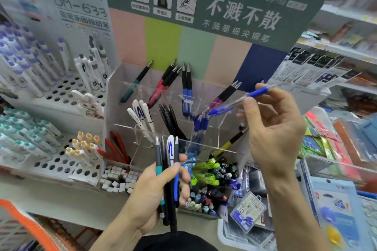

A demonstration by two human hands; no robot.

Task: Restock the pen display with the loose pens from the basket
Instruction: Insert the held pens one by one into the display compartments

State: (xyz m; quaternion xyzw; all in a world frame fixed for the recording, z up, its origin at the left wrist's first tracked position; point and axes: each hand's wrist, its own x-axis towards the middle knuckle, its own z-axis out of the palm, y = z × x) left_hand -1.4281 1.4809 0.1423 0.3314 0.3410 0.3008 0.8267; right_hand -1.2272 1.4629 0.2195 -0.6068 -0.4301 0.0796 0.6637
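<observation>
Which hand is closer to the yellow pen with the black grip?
Right. The right hand is just beside the yellow pen; the left hand grips a bundle of pens lower left.

White shop shelves (334, 49) run along the right, packed with blurred packaged stationery (334, 144). A white pegboard stand (61, 96) full of holes sits at the left under a pale printed sign (77, 6). A grey-green header board (224, 6) with coloured stripes rises in the middle under even indoor light.
</observation>
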